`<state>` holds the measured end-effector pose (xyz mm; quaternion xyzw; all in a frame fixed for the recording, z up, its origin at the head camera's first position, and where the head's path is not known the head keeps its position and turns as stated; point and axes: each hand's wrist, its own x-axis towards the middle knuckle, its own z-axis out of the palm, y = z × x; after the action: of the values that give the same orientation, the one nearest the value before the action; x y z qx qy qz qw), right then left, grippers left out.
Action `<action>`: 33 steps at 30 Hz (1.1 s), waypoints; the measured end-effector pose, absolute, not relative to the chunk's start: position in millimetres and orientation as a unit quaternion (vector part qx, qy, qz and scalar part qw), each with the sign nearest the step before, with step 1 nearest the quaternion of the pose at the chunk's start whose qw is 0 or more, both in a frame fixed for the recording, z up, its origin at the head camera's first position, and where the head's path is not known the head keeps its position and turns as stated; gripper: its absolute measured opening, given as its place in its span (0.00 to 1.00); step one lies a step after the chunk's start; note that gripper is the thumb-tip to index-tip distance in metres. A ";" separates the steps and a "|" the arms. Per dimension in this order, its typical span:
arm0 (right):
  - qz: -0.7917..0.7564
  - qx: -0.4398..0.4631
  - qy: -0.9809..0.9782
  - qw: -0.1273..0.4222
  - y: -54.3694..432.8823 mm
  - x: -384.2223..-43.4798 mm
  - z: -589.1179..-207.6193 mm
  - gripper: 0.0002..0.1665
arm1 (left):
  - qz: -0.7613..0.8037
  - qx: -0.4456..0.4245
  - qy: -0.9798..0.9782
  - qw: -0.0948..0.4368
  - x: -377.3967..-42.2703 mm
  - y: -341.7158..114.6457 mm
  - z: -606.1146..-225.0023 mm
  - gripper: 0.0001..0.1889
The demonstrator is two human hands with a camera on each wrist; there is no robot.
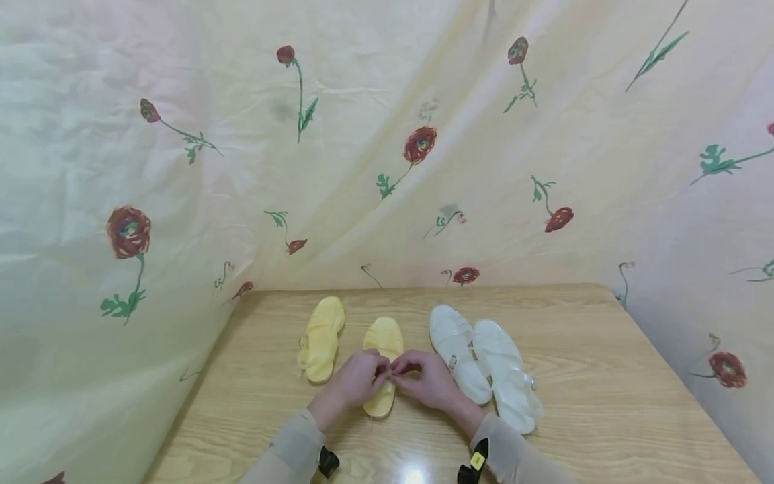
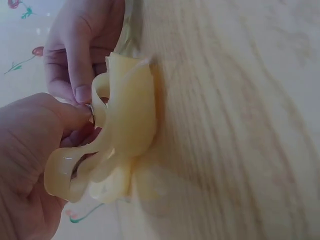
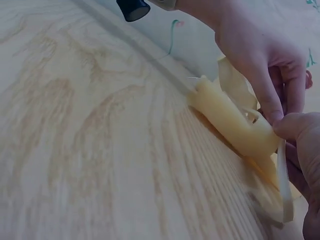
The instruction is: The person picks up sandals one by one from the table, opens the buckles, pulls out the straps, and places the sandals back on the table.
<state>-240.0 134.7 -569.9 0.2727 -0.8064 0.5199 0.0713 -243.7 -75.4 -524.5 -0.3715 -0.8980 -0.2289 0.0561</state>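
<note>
A yellow jelly sandal [image 1: 383, 331] lies on the table, toe toward the back wall, under both hands. My left hand [image 1: 361, 376] and my right hand [image 1: 428, 380] meet over its middle, fingertips almost touching. Each pinches part of the ankle strap [image 3: 283, 182], whose loose length hangs below the right fingers in the right wrist view. A small buckle seems to sit between the fingertips, mostly hidden by them. In the left wrist view the sandal's heel [image 2: 135, 105] stands near the hands, with a strap loop [image 2: 60, 172] bulging beside the left palm.
The other yellow sandal [image 1: 324, 336] lies to the left. Two clear white sandals, one nearer [image 1: 450, 336] and one farther right [image 1: 500, 353], lie side by side close to the right hand. Flowered cloth [image 1: 363, 168] hangs behind the wooden table [image 1: 605, 376].
</note>
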 end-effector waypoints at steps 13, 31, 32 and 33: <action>0.554 0.270 -0.785 0.064 133.4 -240.7 -572.6 0.07 | -0.345 -0.308 -0.887 0.010 -241.9 -78.9 -530.0 0.03; 0.530 0.278 -0.797 0.076 137.4 -243.3 -569.4 0.07 | -0.311 -0.348 -0.882 0.068 -240.4 -75.8 -532.5 0.02; 0.530 0.284 -0.795 0.079 137.7 -243.6 -569.3 0.07 | -0.320 -0.344 -0.880 0.063 -240.5 -75.9 -533.3 0.03; 0.532 0.286 -0.793 0.081 138.0 -243.7 -569.4 0.07 | -0.328 -0.340 -0.879 0.058 -240.9 -75.9 -534.0 0.03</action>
<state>-243.7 138.0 -569.4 0.2862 -0.7928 0.5320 0.0806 -240.9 -75.9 -534.0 -0.3395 -0.8795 -0.3284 0.0584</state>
